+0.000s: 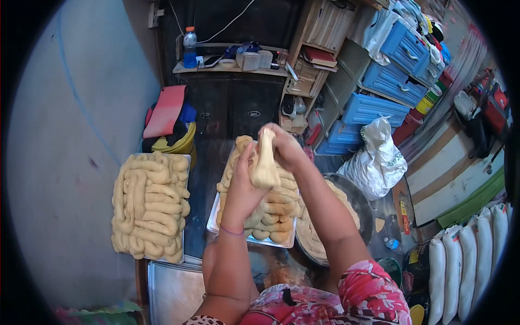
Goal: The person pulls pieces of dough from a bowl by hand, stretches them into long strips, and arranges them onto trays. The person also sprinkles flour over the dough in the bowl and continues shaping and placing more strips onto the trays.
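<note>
A thick strip of pale dough hangs between my two hands, above a metal tray heaped with dough rolls. My left hand cups its lower end, with the fingers partly behind it. At its upper end, my right hand is closed round the dough. Under my hands lie several dough rolls, some browner than others. Beside my right forearm stands a wide dark basin with a big mass of dough in it, partly covered by my arm.
On the left, another tray holds piled dough rolls. A bare metal tray sits below it. A yellow bucket, white sack, blue drawers and small bottle stand around. Several white filled bags line the right side.
</note>
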Motion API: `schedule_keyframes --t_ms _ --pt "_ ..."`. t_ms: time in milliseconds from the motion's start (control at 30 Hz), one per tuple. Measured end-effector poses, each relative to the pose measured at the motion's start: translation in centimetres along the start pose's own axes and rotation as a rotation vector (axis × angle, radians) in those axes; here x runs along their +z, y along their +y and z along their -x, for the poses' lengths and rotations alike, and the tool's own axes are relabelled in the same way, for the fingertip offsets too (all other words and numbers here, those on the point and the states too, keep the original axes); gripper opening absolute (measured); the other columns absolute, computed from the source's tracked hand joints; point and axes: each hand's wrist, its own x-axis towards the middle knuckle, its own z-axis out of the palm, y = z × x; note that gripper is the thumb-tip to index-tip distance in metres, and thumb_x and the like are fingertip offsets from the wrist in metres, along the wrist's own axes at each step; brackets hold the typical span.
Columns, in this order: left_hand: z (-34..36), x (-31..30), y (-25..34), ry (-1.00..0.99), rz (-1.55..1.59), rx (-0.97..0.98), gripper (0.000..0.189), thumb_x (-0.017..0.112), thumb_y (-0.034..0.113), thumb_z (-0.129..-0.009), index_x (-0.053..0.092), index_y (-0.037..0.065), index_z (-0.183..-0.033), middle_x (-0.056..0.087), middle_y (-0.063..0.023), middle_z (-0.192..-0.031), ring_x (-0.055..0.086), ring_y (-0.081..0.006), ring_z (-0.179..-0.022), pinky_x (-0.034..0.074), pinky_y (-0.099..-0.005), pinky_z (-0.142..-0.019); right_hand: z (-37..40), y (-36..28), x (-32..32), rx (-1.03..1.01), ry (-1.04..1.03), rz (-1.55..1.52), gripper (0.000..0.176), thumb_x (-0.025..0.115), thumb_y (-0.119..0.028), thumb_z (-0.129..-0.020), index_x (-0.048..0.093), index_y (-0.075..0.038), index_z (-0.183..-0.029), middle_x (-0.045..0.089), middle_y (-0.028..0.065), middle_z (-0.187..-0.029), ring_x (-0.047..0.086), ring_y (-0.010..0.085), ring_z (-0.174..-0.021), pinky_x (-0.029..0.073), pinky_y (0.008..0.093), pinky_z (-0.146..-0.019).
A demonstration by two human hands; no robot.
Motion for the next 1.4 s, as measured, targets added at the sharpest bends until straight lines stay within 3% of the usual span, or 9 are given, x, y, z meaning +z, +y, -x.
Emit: schedule_keyframes --t_ms 100,233,433,700,767,867,967,1100,1400 --pt "0.5 3.0 -5.8 -0.257 0.350 -0.299 0.083 0.075 0.023 -0.070 0.029 0.003 -0.136 0.043 -0.0227 -0.129 0.042 -0.0343 -0.121 0.034 -0.0362 -0.101 -5.0 1.9 -4.9 0.030 -0.027 0.401 0.032 0.049 0.002 -0.073 0.055 -0.005 -0.103 0.059 0.0087 -0.090 0.059 0.0203 -0.088 0.048 0.0315 -0.078" --pt "2.8 5.8 -8.6 -0.864 -0.482 -0.486 0.078 0.067 0.044 -0.073 0.035 0.008 -0.135 0.045 -0.0208 -0.129 0.045 -0.0363 -0.120 0.038 -0.0442 -0.097 -6.8 11.3 -10.5 0.166 0.153 0.949 0.039 0.051 0.000 -0.072 0.060 -0.006 -0.109 0.062 0.0126 -0.106 0.057 0.0263 -0.102 0.045 0.0362 -0.086" --pt "3.6 7.4 -7.5 -0.844 -0.493 -0.498 0.073 0.065 0.043 -0.074 0.039 0.006 -0.131 0.049 -0.0219 -0.123 0.048 -0.0365 -0.114 0.037 -0.0494 -0.093 -5.8 12.4 -8.5 -0.051 0.488 1.082 0.059 0.059 -0.046 -0.076 0.055 -0.005 -0.119 0.057 0.0244 -0.109 0.052 0.0375 -0.109 0.043 0.0411 -0.091" --pt "3.5 6.7 -6.9 -0.813 -0.476 -0.475 0.068 0.064 0.039 -0.075 0.043 0.002 -0.127 0.052 -0.0247 -0.118 0.051 -0.0381 -0.109 0.040 -0.0439 -0.091 -8.7 13.6 -8.7 -0.038 0.383 1.134 0.056 0.067 -0.021 -0.067 0.052 -0.002 -0.117 0.060 0.0159 -0.092 0.060 0.0327 -0.092 0.047 0.0363 -0.082" --pt "4.1 7.3 -7.6 -0.812 -0.515 -0.483 0.068 0.064 0.040 -0.075 0.043 0.002 -0.128 0.052 -0.0242 -0.118 0.050 -0.0376 -0.110 0.040 -0.0443 -0.092 -11.1 13.2 -10.2 -0.197 0.642 0.649 0.043 0.062 -0.006 -0.069 0.054 -0.002 -0.112 0.061 0.0095 -0.085 0.061 0.0218 -0.081 0.048 0.0295 -0.075" --pt "3.7 6.8 -5.9 -0.826 -0.583 -0.468 0.068 0.064 0.041 -0.075 0.044 0.003 -0.128 0.052 -0.0237 -0.120 0.050 -0.0370 -0.111 0.039 -0.0449 -0.093 -11.5 10.6 -9.9 -0.168 0.452 0.197 0.038 0.061 -0.012 -0.080 0.053 -0.001 -0.115 0.062 0.0091 -0.092 0.059 0.0162 -0.083 0.047 0.0273 -0.075" --pt "3.2 6.8 -6.5 -0.870 -0.530 -0.516 0.068 0.063 0.043 -0.076 0.044 0.004 -0.128 0.051 -0.0230 -0.120 0.050 -0.0365 -0.111 0.039 -0.0453 -0.094 -11.8 12.0 -11.2 0.076 0.011 0.805 0.061 0.066 -0.027 -0.081 0.041 -0.002 -0.131 0.057 0.0145 -0.115 0.058 0.0236 -0.099 0.046 0.0308 -0.086" --pt "2.6 6.4 -5.9 -0.882 -0.518 -0.523 0.067 0.062 0.044 -0.076 0.045 0.005 -0.127 0.052 -0.0226 -0.119 0.050 -0.0365 -0.111 0.039 -0.0450 -0.093 -8.8 13.2 -8.7 0.075 0.154 0.647 0.085 0.070 -0.041 -0.075 0.030 -0.004 -0.140 0.043 0.0187 -0.133 0.045 0.0283 -0.121 0.038 0.0351 -0.098" --pt "2.7 5.4 -8.0 -0.777 -0.585 -0.491 0.065 0.064 0.046 -0.076 0.047 0.007 -0.126 0.043 -0.0169 -0.129 0.043 -0.0353 -0.121 0.036 -0.0565 -0.092 -7.6 14.1 -8.2 0.008 0.343 1.008 0.063 0.071 -0.031 -0.071 0.049 -0.006 -0.124 0.062 0.0189 -0.102 0.061 0.0303 -0.094 0.047 0.0366 -0.084"
